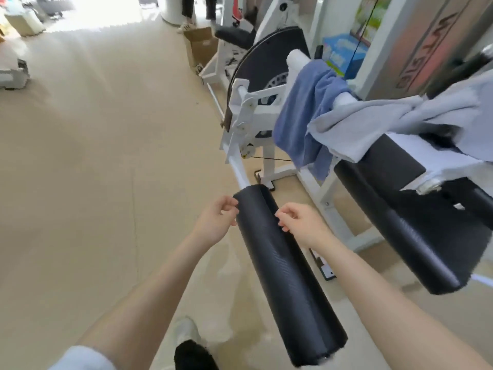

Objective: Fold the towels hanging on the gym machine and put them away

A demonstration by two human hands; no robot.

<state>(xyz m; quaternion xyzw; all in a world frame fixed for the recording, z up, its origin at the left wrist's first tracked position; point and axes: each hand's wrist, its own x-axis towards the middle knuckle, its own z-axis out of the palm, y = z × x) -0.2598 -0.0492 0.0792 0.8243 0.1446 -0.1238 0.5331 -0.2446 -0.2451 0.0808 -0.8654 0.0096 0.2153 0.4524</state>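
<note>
A blue towel (301, 113) hangs over a white padded bar of the gym machine (244, 110) at centre right. A light grey towel (386, 121) lies draped beside it, spreading to the right over the black seat pad (392, 161). My left hand (217, 220) and my right hand (298, 222) hover either side of the top end of a black foam roller pad (282, 276). Both hands hold nothing, fingers loosely curled and apart. The towels are well beyond the hands, up and to the right.
A second black pad (416, 236) juts out at the right. A cardboard box (200, 46) stands on the beige floor behind the machine, with a person's legs (198, 9) farther back. My shoe (186, 332) is at the bottom.
</note>
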